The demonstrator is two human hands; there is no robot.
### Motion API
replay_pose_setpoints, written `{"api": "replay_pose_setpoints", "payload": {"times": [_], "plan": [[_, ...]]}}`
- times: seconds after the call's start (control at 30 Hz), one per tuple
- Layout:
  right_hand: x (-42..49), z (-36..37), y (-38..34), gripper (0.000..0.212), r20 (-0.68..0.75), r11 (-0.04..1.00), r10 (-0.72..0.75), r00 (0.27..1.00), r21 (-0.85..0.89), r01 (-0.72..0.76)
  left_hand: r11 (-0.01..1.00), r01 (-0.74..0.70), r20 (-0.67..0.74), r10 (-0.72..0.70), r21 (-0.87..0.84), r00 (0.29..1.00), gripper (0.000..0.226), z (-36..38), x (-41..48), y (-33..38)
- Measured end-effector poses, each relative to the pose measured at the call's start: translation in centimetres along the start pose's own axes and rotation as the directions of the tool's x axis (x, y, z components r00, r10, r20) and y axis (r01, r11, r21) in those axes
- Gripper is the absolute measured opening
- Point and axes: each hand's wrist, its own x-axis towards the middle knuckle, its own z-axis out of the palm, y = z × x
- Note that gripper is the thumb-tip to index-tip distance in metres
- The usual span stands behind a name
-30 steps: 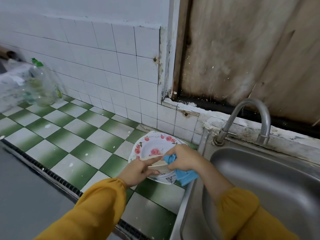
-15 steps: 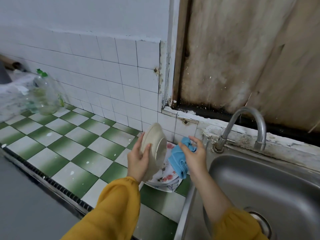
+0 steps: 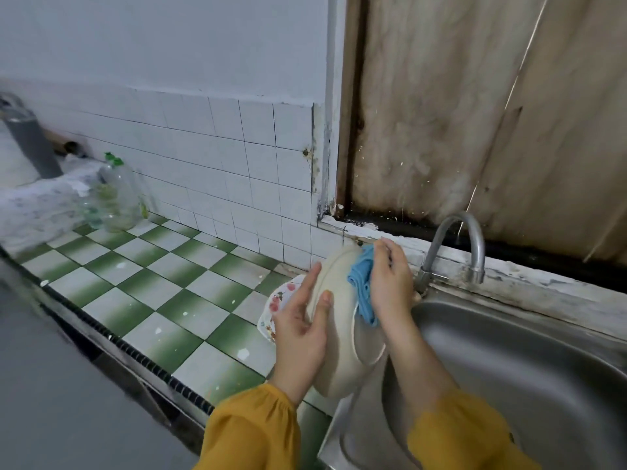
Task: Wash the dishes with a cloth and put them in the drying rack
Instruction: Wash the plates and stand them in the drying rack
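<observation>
A cream bowl (image 3: 342,334) stands on edge above the left rim of the steel sink (image 3: 529,361). My left hand (image 3: 302,327) holds it from the left, thumb on its outer face and fingers stretched along the rim. My right hand (image 3: 390,283) presses a blue cloth (image 3: 363,286) against the bowl's upper right side. Behind the bowl, a flowered plate (image 3: 276,303) lies on the counter, mostly hidden. No drying rack is in view.
A green and white checkered counter (image 3: 146,283) runs to the left. A clear plastic bottle (image 3: 113,198) with a green cap stands at its far left by the tiled wall. A curved metal tap (image 3: 454,245) rises behind the sink.
The bowl was lifted off the flowered plate, tipped on edge and carried toward the sink. My right hand brought the cloth onto the bowl's upper side.
</observation>
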Motion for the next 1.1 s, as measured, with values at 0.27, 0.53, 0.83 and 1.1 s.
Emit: {"api": "replay_pose_setpoints", "payload": {"times": [0.27,0.53,0.83,1.1], "plan": [[-3.4,-9.8,0.0,0.022,0.026,0.897,-0.442,0.897,0.048,0.44,0.988,-0.008,0.019,0.011,-0.151,1.0,0.035,5.2,-4.9,5.3],[-6.9,-19.0,2.0,0.046,0.079,0.705,-0.703,0.706,-0.053,0.708,0.961,0.035,0.032,-0.027,-0.274,0.999,0.035,12.3,-8.8,8.5],[-4.5,-24.9,5.0,0.037,0.072,0.96,-0.221,0.973,0.19,0.204,0.974,0.077,-0.02,-0.083,-0.211,0.996,0.035,17.3,-13.7,8.7],[-7.0,-27.3,9.7,0.038,0.287,0.931,-0.347,0.893,0.223,0.29,0.925,0.166,-0.171,-0.235,-0.342,0.957,0.031,17.8,-15.1,8.3]]}}
